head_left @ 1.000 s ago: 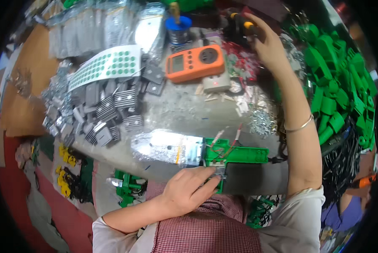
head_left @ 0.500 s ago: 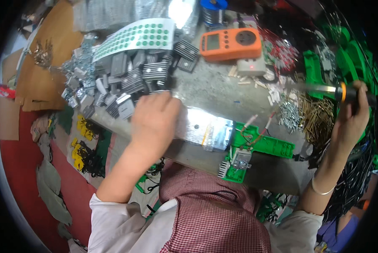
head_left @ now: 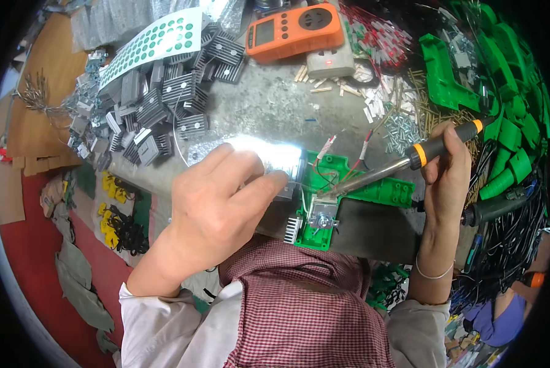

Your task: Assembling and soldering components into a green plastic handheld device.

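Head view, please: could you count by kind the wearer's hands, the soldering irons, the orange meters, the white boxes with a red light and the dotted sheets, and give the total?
Hands, left hand and right hand: 2
Iron: 1
Meter: 1
White box: 1
Dotted sheet: 1
Total: 6

Soldering iron (head_left: 397, 165) crosses the green housing (head_left: 379, 192); tabletop (head_left: 262, 101) beyond is free.

My left forearm (head_left: 164, 260) slants up and rightward, and my left hand (head_left: 219, 199) shows its back, fingers bent, the thumb seemingly pressed to the index finger. My right forearm (head_left: 432, 282) stands nearly upright, my right hand (head_left: 448, 175) curled in a grip.
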The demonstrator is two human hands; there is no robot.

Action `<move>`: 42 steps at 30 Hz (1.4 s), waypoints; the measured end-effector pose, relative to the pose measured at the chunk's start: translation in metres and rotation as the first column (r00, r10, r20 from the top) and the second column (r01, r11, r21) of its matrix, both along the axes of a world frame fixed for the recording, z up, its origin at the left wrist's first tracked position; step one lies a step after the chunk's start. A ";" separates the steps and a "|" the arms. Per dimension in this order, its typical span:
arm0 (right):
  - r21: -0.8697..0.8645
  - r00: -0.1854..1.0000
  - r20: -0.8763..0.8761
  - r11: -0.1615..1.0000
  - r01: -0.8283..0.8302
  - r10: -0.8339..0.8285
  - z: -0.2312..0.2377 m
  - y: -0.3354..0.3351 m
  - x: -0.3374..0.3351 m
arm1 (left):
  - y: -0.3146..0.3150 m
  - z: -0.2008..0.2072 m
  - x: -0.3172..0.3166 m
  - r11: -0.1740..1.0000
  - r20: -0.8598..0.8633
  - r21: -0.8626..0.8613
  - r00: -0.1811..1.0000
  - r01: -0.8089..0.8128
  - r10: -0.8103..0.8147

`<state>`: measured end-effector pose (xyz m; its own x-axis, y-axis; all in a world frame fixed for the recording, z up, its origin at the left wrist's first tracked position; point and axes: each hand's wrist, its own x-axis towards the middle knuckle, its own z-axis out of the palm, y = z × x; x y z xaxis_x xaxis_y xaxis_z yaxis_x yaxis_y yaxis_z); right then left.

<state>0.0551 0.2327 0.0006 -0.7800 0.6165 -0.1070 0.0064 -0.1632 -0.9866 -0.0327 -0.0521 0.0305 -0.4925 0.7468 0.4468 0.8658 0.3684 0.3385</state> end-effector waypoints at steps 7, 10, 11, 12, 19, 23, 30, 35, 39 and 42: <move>0.027 1.000 0.023 1.000 -0.011 0.010 0.001 -0.007 -0.001 | 0.004 0.005 0.001 0.996 -0.094 -0.087 0.995 0.015 -0.023; 0.034 1.000 0.013 0.999 -0.006 0.005 0.002 -0.008 0.000 | 0.006 0.005 0.001 0.996 -0.097 -0.088 0.995 0.019 -0.028; 0.037 1.000 0.009 0.999 -0.004 0.004 0.001 -0.007 0.000 | 0.006 0.004 0.001 0.996 -0.098 -0.089 0.995 0.020 -0.029; 0.038 1.000 0.004 0.999 -0.003 0.002 0.001 -0.007 0.000 | 0.006 0.005 0.001 0.996 -0.101 -0.092 0.994 0.020 -0.030; 0.034 0.999 0.017 0.999 -0.031 0.031 0.001 -0.006 -0.001 | 0.010 0.006 0.003 0.993 -0.115 -0.114 0.993 0.025 -0.038; 0.016 0.999 0.028 1.000 -0.021 0.021 0.000 -0.007 -0.002 | 0.010 0.006 0.002 0.988 -0.136 -0.143 0.988 0.052 -0.072; 0.004 0.999 0.023 1.000 -0.023 0.023 0.000 -0.006 -0.001 | 0.014 0.006 0.003 0.981 -0.153 -0.177 0.983 0.078 -0.106; 0.010 0.999 0.008 0.999 -0.034 0.034 -0.001 -0.005 -0.002 | 0.015 0.005 0.003 0.981 -0.152 -0.172 0.982 0.084 -0.111; 0.020 1.000 0.012 0.999 -0.025 0.025 -0.001 -0.003 -0.001 | 0.016 0.004 0.003 0.981 -0.167 -0.177 0.980 0.077 -0.107; 0.028 0.996 0.084 1.000 -0.004 0.002 -0.002 0.000 -0.001 | 0.016 0.006 0.003 0.980 -0.137 -0.184 0.985 0.080 -0.106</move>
<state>0.0537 0.2322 -0.0013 -0.7707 0.6179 -0.1553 0.0902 -0.1355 -0.9867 -0.0301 -0.0365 0.0361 -0.3568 0.8601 0.3646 0.9342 0.3268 0.1431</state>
